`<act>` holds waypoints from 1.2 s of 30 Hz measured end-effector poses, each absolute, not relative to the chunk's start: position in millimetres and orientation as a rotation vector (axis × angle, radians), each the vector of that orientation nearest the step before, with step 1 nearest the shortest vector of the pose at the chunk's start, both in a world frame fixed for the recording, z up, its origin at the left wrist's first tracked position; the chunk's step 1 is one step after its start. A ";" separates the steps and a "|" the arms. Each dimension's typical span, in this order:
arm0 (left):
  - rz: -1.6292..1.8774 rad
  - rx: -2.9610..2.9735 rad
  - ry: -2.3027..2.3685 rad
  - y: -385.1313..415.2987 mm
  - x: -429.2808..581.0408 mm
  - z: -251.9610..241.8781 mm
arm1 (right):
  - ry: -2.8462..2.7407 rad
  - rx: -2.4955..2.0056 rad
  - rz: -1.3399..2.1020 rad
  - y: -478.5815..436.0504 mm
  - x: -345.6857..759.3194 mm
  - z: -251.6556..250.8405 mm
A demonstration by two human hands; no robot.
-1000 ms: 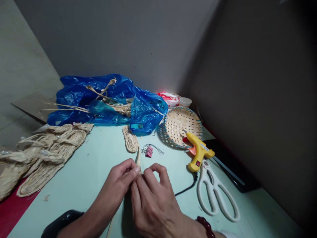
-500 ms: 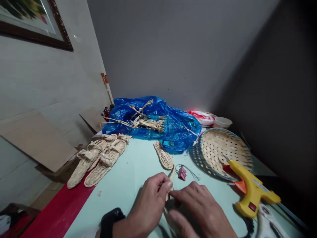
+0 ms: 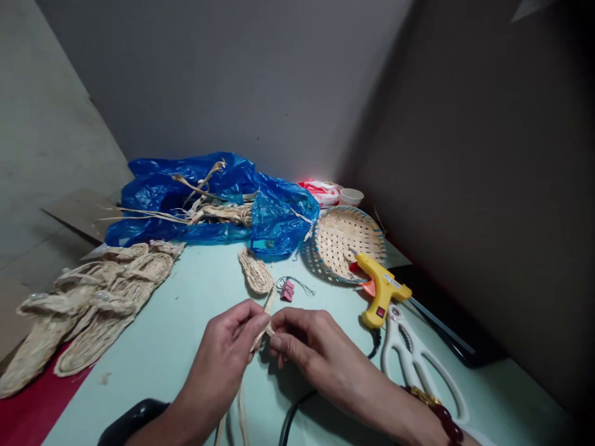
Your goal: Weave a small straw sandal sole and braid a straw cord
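One straw strip (image 3: 269, 301) is pinched by two hands, the left hand (image 3: 229, 342) and the right hand (image 3: 312, 348), just nearer than one woven sole (image 3: 256, 273), right of which one pink clip (image 3: 287, 290) is seen.

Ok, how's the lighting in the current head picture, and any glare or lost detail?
Head view: dim, uneven light, the right-hand wall fading nearly to black at the frame's edge; head view: bright highlights on the blue plastic bag; head view: a soft shadow on the table below the right hand; head view: fine fibres in the pale strand aren't resolved.
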State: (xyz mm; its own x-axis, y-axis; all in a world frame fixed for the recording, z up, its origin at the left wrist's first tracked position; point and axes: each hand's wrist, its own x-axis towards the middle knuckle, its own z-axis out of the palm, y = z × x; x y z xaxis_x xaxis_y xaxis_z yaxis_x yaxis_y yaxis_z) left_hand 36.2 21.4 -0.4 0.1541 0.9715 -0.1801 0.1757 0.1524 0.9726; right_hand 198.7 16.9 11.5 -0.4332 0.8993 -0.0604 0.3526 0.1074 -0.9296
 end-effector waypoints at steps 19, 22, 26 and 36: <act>0.793 1.352 1.202 16.2 30.1 -2.0 | -1.794 -1.270 0.883 10.6 190.5 2.6; 0.771 1.436 1.288 14.9 29.0 -1.3 | -1.768 -1.238 0.885 9.6 189.4 0.9; 0.754 1.554 1.416 11.9 29.1 -0.4 | -1.740 -1.216 0.894 10.2 188.4 0.5; 0.777 1.611 1.545 11.5 32.4 3.5 | -1.605 -1.205 1.105 12.6 186.5 3.3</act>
